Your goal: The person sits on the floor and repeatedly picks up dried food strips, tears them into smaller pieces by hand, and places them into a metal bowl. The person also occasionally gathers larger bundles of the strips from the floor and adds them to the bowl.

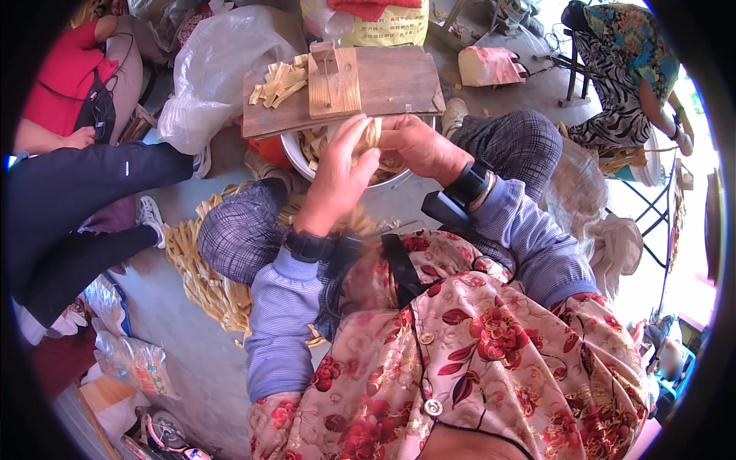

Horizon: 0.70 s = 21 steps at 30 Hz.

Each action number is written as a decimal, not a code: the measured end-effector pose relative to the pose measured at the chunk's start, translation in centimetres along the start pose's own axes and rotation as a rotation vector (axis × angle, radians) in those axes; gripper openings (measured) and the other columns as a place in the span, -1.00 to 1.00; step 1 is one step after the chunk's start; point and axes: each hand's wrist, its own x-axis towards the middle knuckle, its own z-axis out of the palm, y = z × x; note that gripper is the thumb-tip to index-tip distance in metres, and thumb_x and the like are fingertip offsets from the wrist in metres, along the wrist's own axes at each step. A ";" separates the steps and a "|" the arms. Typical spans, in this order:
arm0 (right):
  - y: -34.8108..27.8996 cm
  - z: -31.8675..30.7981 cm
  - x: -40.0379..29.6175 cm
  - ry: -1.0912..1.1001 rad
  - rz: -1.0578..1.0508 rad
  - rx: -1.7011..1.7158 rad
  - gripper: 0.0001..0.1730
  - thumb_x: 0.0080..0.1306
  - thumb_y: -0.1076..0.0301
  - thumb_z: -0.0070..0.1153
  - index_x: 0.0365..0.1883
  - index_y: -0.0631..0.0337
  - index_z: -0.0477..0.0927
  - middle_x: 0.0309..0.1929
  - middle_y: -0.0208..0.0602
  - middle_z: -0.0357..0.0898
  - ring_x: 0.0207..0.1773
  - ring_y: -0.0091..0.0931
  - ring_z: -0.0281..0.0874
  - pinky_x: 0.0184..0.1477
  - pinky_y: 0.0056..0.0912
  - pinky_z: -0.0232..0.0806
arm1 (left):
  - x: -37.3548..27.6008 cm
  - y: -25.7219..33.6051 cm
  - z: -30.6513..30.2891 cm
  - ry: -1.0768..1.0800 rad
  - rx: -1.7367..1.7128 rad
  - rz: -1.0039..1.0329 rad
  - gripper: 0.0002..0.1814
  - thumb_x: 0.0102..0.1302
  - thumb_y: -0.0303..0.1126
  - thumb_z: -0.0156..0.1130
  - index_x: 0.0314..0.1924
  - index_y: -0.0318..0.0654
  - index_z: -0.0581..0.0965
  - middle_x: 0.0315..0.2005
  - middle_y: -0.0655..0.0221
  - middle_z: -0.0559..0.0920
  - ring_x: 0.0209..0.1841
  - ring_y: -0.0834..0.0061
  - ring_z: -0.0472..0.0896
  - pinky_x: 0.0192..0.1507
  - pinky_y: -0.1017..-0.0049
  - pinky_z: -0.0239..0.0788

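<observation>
My left hand [340, 175] and my right hand [424, 148] meet in front of me, pinching a small folded yellowish strip [374, 133] between their fingertips. Under them stands a white metal basin [290, 158] with many similar pale pieces [313, 144] inside, partly hidden by my hands. A dark wooden board [397, 72] lies across the basin's far side. On it rest a lighter wood block [334, 95] with an upright piece at its far end and a small heap of folded strips [282, 83]. Each wrist wears a black band.
Long yellowish strips [201, 264] are piled on the floor by my left knee. Beyond the board stands a yellow printed sack [379, 29], with a translucent plastic bag [224, 69] to its left. People sit on both sides. A pink-and-cream block [489, 66] lies at the far right.
</observation>
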 end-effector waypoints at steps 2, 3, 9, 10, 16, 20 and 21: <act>0.1 0.3 0.6 0.147 -0.372 -0.464 -0.85 0.22 0.53 0.16 -0.24 0.33 0.66 -0.20 -0.21 0.62 -0.08 -0.35 0.57 -0.03 -0.34 0.42 | 1.1 0.6 0.3 0.100 0.063 0.048 -0.68 0.31 -0.33 0.21 -0.01 -0.37 0.55 -0.12 0.06 0.63 -0.07 0.06 0.59 0.02 0.23 0.42; -0.1 0.4 0.7 0.223 -0.556 -0.701 -0.86 0.20 0.54 0.17 -0.26 0.31 0.67 -0.20 -0.20 0.61 -0.10 -0.34 0.56 -0.02 -0.34 0.41 | 1.4 0.8 0.5 0.095 0.150 -0.025 -0.72 0.31 -0.32 0.21 -0.07 -0.35 0.55 -0.19 0.08 0.62 -0.14 0.07 0.60 -0.05 0.22 0.43; -0.8 1.1 0.3 0.435 -0.739 -0.701 -0.93 0.19 0.51 0.22 -0.37 0.35 0.66 -0.10 -0.22 0.52 -0.04 -0.41 0.51 -0.03 -0.41 0.38 | 1.4 -1.8 1.6 0.138 -0.128 -0.347 -0.74 0.45 -0.25 0.13 -0.24 -0.36 0.52 -0.58 0.48 0.49 -0.53 0.61 0.44 -0.48 0.51 0.26; -1.3 1.2 0.3 0.482 -0.757 -0.629 -0.93 0.19 0.51 0.22 -0.38 0.36 0.66 -0.10 -0.21 0.51 -0.04 -0.42 0.51 -0.03 -0.41 0.38 | 1.1 -0.5 2.1 0.193 -0.358 -0.410 -0.68 0.52 -0.22 0.06 -0.28 -0.35 0.51 -0.61 0.61 0.39 -0.56 0.80 0.27 -0.54 0.66 0.09; -3.2 -3.1 1.2 0.471 -0.610 -0.262 -0.70 0.40 0.35 0.14 0.04 0.31 0.57 -0.18 -0.40 0.65 -0.04 -0.63 0.51 0.06 -0.54 0.36 | -5.5 0.4 0.0 -0.029 -0.268 -0.482 -0.74 0.50 -0.27 0.07 -0.21 -0.34 0.56 -0.58 0.51 0.45 -0.53 0.69 0.36 -0.48 0.52 0.25; -4.6 -2.6 -1.1 0.356 -0.646 -0.839 -0.49 0.31 0.25 0.25 0.18 0.24 0.51 0.05 -0.24 0.58 0.07 -0.43 0.52 0.17 -0.37 0.34 | -2.7 1.4 -2.6 0.124 0.404 -0.057 -0.86 0.31 -0.37 0.24 -0.17 -0.20 0.58 -0.38 0.25 0.65 -0.35 0.09 0.62 -0.38 0.27 0.44; -4.7 -2.5 -1.0 0.307 -0.817 -1.112 -0.46 0.27 0.26 0.27 0.19 0.23 0.50 0.08 -0.19 0.57 0.07 -0.38 0.53 0.15 -0.33 0.36 | -2.3 1.4 -2.6 0.125 0.450 -0.009 -0.86 0.30 -0.37 0.24 -0.17 -0.19 0.58 -0.38 0.26 0.65 -0.35 0.10 0.62 -0.38 0.27 0.44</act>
